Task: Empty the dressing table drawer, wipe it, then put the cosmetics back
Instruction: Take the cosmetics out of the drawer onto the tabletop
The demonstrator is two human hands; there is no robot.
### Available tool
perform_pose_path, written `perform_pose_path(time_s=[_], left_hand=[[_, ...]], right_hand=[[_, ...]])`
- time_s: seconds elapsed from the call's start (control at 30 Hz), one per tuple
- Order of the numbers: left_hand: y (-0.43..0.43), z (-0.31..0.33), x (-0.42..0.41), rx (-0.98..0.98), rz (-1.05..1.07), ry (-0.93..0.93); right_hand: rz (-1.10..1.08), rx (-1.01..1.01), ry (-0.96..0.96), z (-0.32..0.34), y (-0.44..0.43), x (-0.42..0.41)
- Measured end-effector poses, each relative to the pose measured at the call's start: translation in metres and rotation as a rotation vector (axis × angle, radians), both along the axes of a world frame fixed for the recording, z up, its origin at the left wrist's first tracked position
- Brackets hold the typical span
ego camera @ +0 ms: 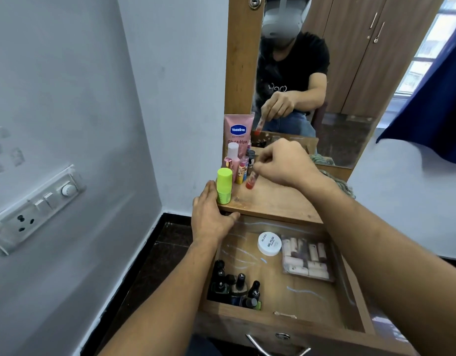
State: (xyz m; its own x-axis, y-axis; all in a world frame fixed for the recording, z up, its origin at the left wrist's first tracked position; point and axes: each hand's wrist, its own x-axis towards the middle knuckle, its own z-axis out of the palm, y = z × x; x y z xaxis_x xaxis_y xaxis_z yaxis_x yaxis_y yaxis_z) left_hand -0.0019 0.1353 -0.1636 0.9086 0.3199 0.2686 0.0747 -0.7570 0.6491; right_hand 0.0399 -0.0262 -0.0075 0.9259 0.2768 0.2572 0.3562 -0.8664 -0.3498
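Note:
The wooden drawer (350, 299) stands pulled open below the dressing table top (273, 201). Inside lie several dark nail polish bottles (237, 286) at the front left, a white round jar (269, 243) and a clear pouch of small tubes (308, 259) at the back. My right hand (286, 163) pinches a slim red-tipped tube (251, 181) just above the table top. My left hand (211, 214) rests on the table's left front edge, fingers straight beside a lime green stick (224, 186).
A pink Vaseline tube (238, 132), a pink bottle (232, 152) and small lip balms (242, 170) stand at the table's back left, before the mirror (337, 73). A cloth (340, 183) lies at the right. A switchboard (34, 209) sits on the left wall.

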Motion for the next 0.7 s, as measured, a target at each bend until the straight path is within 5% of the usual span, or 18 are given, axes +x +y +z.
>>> perform_pose_path(time_s=[0.7], left_hand=[[0.003, -0.01, 0.004, 0.024, -0.01, -0.069]], right_hand=[[-0.075, -0.042, 0.054, -0.04, 0.048, 0.064]])
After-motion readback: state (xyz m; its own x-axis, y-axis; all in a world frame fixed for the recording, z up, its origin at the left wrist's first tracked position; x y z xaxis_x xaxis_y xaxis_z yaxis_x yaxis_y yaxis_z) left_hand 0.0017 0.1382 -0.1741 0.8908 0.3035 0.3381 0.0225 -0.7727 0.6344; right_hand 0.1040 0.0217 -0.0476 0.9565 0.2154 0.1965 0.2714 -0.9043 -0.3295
